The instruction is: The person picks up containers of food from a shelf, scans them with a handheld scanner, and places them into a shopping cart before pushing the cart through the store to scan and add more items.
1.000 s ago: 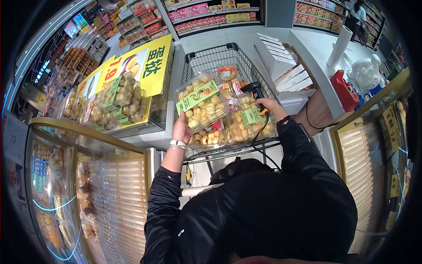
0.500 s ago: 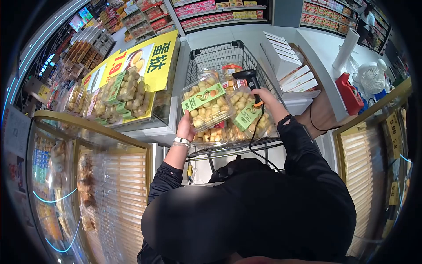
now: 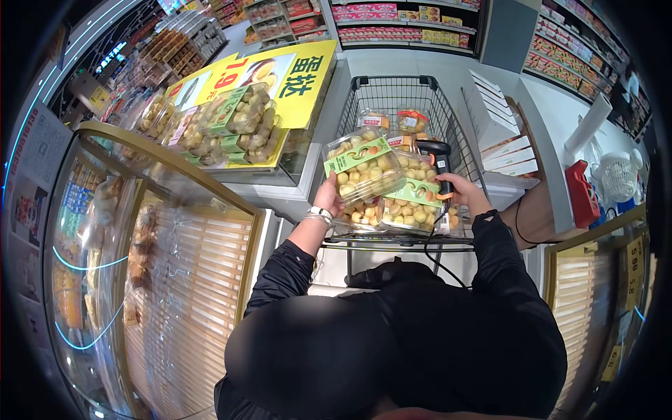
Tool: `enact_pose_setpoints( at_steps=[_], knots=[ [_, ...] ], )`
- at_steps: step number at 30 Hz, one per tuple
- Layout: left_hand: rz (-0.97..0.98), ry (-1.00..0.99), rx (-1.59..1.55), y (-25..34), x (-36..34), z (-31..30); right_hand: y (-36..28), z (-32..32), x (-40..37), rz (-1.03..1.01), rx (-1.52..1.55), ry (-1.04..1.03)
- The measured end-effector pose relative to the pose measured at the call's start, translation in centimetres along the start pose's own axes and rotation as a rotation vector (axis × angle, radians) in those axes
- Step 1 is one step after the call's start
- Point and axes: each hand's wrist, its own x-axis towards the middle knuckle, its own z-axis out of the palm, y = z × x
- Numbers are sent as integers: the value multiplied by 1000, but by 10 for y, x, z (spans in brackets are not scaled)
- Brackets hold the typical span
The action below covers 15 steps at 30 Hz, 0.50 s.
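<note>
My left hand [image 3: 327, 196] is closed on the near left edge of a clear plastic box of small round pastries [image 3: 364, 178], which has a green label band across its lid. The box is held tilted over the cart. In my right hand [image 3: 462, 192] is a black barcode scanner [image 3: 435, 148] with an orange part at its grip and a cable running down toward me. Another green-labelled pastry box [image 3: 413, 210] lies beneath the scanner, partly covered by the held box. Both hands are above the wire shopping cart [image 3: 458, 119], where further packs lie.
On the left, pastry boxes [image 3: 238, 129] are stacked on a display with a yellow price sign [image 3: 308, 80]. White cartons [image 3: 500, 140] stand right of the cart. A red object [image 3: 582, 192] and a white basket [image 3: 619, 175] sit on the right counter. Glass-fronted cases [image 3: 189, 259] flank me.
The view has swung left, so the scene sits further right and lower. Both hands keep their hold; the scanner has turned in my right hand, its handle now more upright.
</note>
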Motion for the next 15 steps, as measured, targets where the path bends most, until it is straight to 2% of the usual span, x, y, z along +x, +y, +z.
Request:
enact_pose_setpoints(
  at_steps=[2,5,6,7,9,10,13,14,15],
  knots=[
    [-7,57,-66,4,-12,18,-4,10,-14,-21,34,-111],
    [16,-54,-27,-5,-3,9,5,27,-3,-113,137,-142],
    [11,-113,-28,-8,-3,10,7,36,-4,-152,149,-79],
    [46,-59,18,-12,-3,13,6,36,-5,-152,140,-84],
    [52,-160,55,-22,-4,17,13,34,-17,-136,230,-34],
    [-10,-237,100,-24,-3,16,12,34,-18,-149,297,-53],
    [-109,-225,108,-30,2,16,1,45,3,-229,490,-89],
    [-121,-219,95,-24,0,20,-1,51,-1,-254,481,-187],
    [-152,-262,35,-17,-4,24,-4,56,-9,-202,460,-161]
  ],
)
